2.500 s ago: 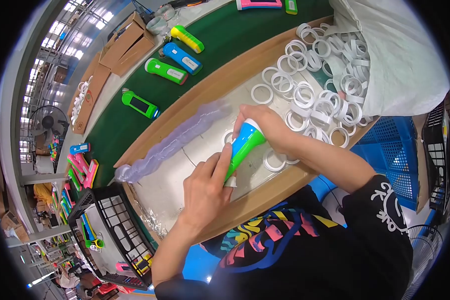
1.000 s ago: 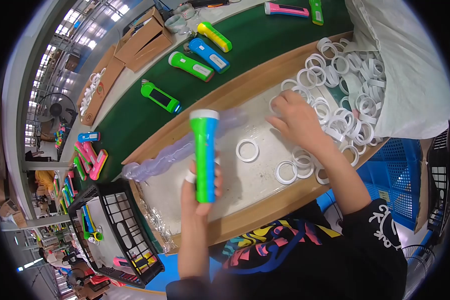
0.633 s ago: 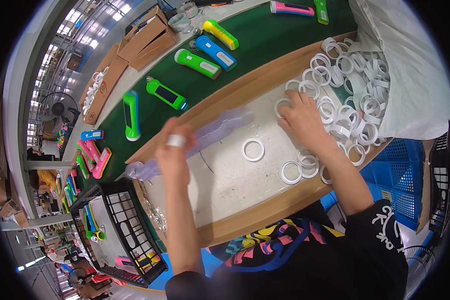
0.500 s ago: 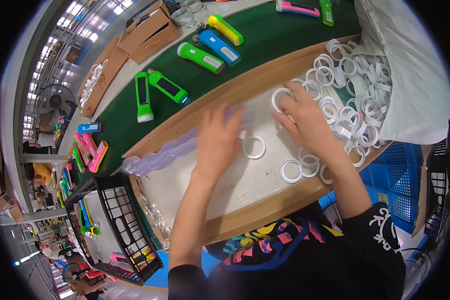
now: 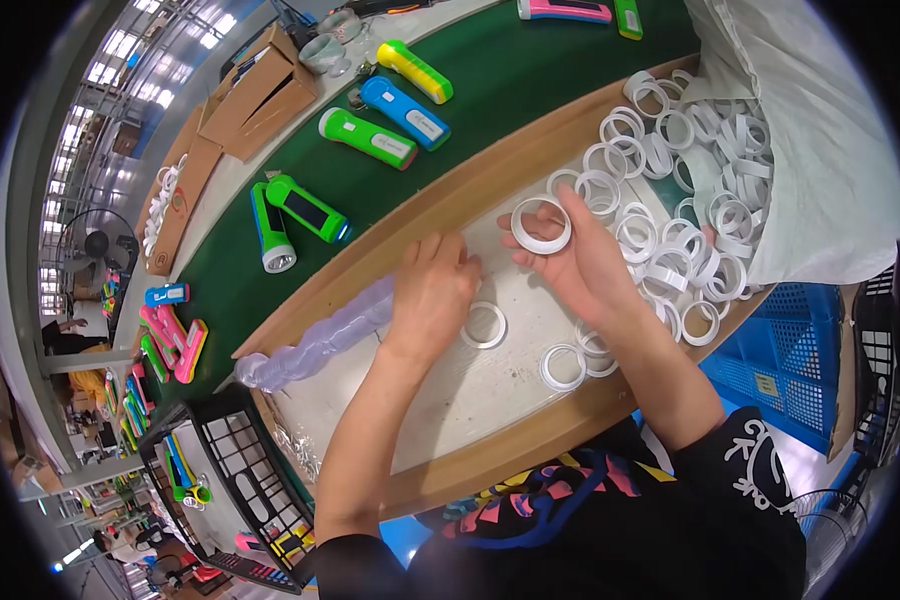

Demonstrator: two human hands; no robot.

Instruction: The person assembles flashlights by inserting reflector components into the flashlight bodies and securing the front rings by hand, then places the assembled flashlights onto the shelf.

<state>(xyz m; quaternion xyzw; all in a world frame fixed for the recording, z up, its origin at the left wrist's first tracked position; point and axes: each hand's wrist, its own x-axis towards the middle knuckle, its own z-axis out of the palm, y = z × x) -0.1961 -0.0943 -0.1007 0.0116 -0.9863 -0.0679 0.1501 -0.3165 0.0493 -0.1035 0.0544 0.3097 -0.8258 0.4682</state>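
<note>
My right hand [image 5: 592, 262] is raised over the cardboard tray [image 5: 500, 440], palm turned up. Its fingers and thumb grip a white plastic ring [image 5: 541, 226], tilted so its opening faces me. My left hand [image 5: 432, 297] is at the right end of a row of nested clear lilac-tinted plastic pieces [image 5: 320, 338]. Its fingers are curled down and closed, hiding whatever is between them. Just right of it, a loose white ring [image 5: 484, 326] lies flat on the tray floor. Many more white rings [image 5: 670, 262] are heaped at the tray's right end.
Green and blue flashlights [image 5: 368, 137] lie on the green belt [image 5: 225, 300] behind the tray. A white sack [image 5: 820, 150] stands at the right, above a blue crate [image 5: 780, 370]. A black basket [image 5: 245, 470] is at the lower left, and a cardboard box [image 5: 260, 95] stands farther back.
My right hand has picked up a white ring from beside the heap and turned palm up with it. My left hand's fingers have curled closed near the lilac row. The view has shifted slightly.
</note>
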